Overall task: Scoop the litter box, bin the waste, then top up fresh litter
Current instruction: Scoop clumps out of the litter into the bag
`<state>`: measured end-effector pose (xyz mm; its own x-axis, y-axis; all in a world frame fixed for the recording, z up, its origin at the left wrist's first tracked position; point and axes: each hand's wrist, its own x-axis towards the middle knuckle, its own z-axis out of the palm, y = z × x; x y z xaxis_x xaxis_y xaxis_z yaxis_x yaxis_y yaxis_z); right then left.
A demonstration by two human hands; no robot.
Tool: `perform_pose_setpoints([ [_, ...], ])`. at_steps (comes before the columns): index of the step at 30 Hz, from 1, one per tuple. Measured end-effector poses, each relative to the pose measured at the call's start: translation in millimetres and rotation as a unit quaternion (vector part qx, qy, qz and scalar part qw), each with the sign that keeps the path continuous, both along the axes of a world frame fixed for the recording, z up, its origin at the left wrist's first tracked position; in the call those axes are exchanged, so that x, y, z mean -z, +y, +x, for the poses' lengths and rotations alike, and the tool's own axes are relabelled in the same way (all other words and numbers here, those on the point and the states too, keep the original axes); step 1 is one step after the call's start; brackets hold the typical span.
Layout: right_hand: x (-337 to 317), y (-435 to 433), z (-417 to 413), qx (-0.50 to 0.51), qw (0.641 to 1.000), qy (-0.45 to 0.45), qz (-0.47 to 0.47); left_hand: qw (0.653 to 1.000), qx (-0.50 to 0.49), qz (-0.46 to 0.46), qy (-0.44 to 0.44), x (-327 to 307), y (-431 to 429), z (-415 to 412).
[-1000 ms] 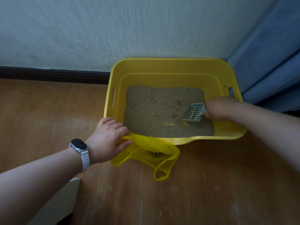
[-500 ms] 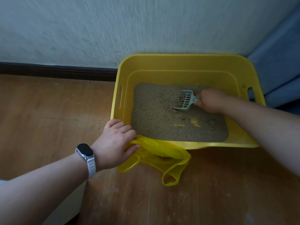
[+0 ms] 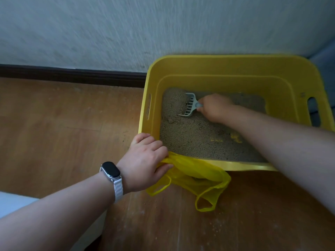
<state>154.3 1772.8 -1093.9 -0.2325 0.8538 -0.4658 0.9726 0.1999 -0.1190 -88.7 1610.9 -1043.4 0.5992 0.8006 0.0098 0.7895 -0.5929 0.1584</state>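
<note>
- Litter box [image 3: 226, 57]: yellow plastic tub on the wooden floor [image 3: 63, 124], its far side against the pale wall [image 3: 126, 29].
- Litter [image 3: 195, 140]: grey-brown granules covering the tub's bottom; one small darker clump [image 3: 170, 120] near the left wall.
- Scoop [image 3: 189, 106]: pale, slotted, its blade dug into the litter at the far left of the tub.
- My right hand [image 3: 214, 108]: curled round the scoop's handle, inside the tub.
- My left hand [image 3: 145, 160]: fingers over the tub's near left corner, thumb pinching the yellow bag [image 3: 197, 173] open at the rim.
- Yellow bag: thin plastic, draped from the near rim onto the floor.
- Watch [image 3: 111, 172]: dark face, white strap, left wrist.
</note>
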Motion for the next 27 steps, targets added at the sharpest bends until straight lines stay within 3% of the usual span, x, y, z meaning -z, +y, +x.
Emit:
perform_pose_setpoints([
  [12,17,-21,6,0.082,0.977,0.193,-0.049,1.0,0.003,-0.004,-0.003,-2,0,-1],
  [20,-5,-45,16,0.027,0.97,0.235,-0.062,1.0,-0.006,-0.028,0.006,-11,-2,1],
  [24,-22,-59,25,0.024,0.966,0.249,-0.069,0.992,-0.119,0.005,-0.033,-16,-22,15],
  [27,-30,-69,40,0.033,0.963,0.257,-0.078,0.96,-0.27,0.002,-0.07,-19,-35,29],
])
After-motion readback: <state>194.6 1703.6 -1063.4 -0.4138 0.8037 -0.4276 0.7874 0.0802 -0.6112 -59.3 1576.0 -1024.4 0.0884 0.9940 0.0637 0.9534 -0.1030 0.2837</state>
